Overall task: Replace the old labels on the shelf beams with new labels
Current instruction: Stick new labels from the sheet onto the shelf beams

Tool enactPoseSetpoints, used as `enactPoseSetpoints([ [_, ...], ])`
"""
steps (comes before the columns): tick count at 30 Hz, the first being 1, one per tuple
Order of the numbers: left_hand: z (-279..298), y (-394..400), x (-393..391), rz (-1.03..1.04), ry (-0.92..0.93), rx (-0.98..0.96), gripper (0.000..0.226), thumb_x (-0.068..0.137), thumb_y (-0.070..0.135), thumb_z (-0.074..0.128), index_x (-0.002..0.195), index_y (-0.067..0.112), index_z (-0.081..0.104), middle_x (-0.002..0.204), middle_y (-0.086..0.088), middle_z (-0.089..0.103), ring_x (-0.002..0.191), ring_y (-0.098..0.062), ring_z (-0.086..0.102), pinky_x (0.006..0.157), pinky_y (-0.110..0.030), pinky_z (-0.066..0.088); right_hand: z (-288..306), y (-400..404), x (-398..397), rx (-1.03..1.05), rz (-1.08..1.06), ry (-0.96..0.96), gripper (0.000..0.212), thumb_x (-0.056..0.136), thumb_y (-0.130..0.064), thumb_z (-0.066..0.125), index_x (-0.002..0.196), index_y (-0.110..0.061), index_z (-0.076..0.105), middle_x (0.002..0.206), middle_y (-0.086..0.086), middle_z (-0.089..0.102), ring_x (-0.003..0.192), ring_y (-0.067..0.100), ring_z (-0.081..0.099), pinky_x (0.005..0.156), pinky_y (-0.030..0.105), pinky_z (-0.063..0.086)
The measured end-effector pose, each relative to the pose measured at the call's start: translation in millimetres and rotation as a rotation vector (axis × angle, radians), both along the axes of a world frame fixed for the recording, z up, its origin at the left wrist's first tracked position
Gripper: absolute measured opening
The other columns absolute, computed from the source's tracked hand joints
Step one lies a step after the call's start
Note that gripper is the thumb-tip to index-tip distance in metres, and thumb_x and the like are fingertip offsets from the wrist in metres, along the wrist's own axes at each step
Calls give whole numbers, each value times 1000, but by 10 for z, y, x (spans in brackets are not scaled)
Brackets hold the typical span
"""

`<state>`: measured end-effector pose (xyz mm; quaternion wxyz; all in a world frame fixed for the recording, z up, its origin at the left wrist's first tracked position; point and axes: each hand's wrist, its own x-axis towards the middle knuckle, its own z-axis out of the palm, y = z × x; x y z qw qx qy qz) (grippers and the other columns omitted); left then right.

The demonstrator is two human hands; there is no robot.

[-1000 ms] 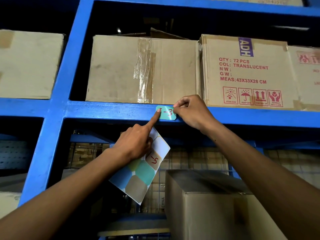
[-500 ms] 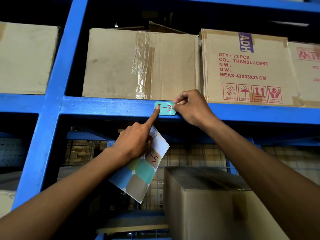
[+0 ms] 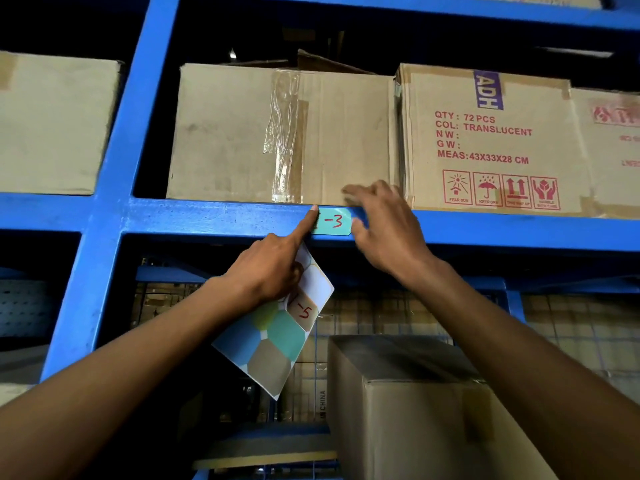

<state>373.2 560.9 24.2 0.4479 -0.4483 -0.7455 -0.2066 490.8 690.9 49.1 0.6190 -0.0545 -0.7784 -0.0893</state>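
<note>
Showing red "-3", teal label [image 3: 333, 221] lies flat

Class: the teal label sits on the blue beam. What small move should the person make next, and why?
Probably sweep the right hand leftward across the teal label to press it flat: the left index finger pins only its left edge, and the right hand's fingers are open beside its right edge.

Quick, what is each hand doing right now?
Left hand: holding the sticker sheet, forefinger pressing the teal label on the beam.
Right hand: open, fingers spread beside the label, holding nothing.
</note>
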Motion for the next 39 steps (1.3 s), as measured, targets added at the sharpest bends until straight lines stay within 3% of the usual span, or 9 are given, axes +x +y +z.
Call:
enactPoseSetpoints([
  [3,93,2,-22,-12,-28,-48,90,86,13,47,144,44,-14,64,-4,33,71,-36,45,69,-40,41,-106,52,-107,178,-212,-104,62,87,-7,45,143,-27,29,154,13,18,138,30,17,108,42,23],
  [5,89,6,-22,0,-24,-60,91,87,13,48,143,43,-16,64,-4,33,68,-33,41,68,-39,40,-161,130,-148,180,-292,-99,68,87,-6,43,146,-29,19,158,15,3,143,31,7,112,45,15],
  [12,-163,-91,41,55,-42,-77,91,88,14,49,142,44,-19,67,-6,36,70,-37,48,66,-41,41,-350,143,-208,39,-287,-14,64,90,-13,44,147,-23,17,158,18,1,144,34,4,113,48,13],
  [16,-281,-54,94,86,1,-58,94,87,12,50,142,42,-20,76,-12,42,80,-42,58,61,-38,38,-433,61,-269,103,-303,3,68,88,-12,48,147,-18,15,157,20,-4,145,35,1,114,50,12],
  [22,-317,-29,84,4,-63,-12,93,86,9,49,143,44,-15,78,-13,47,88,-44,57,68,-43,44,-606,262,-240,102,-367,15,79,73,-5,63,143,-22,31,151,26,25,138,40,29,104,53,33],
  [27,-494,-90,75,-320,-267,171,80,83,4,49,148,33,14,101,-31,61,98,-46,53,88,-37,43,-734,174,-114,16,-169,61,58,73,-9,46,131,-13,49,148,22,34,136,37,32,105,49,29],
  [29,-628,-118,79,-481,-391,294,78,84,-1,49,148,33,18,118,-23,60,99,-40,58,86,-32,45,-858,131,-47,-83,44,89,52,77,-15,40,127,-14,56,141,15,46,130,30,38,105,43,28],
  [32,-768,-165,74,-656,-546,450,78,84,-5,46,148,30,19,150,-6,37,133,-31,41,110,-44,35,-1131,50,47,-83,154,166,42,82,-21,42,117,-12,64,119,11,62,112,26,51,89,32,34],
  [39,-889,-328,144,-795,-671,526,81,82,-7,45,147,31,17,151,3,32,133,-14,40,112,-39,34,-1523,-166,112,-103,68,100,48,85,-30,33,119,-8,60,124,14,57,113,16,36,93,26,26],
])
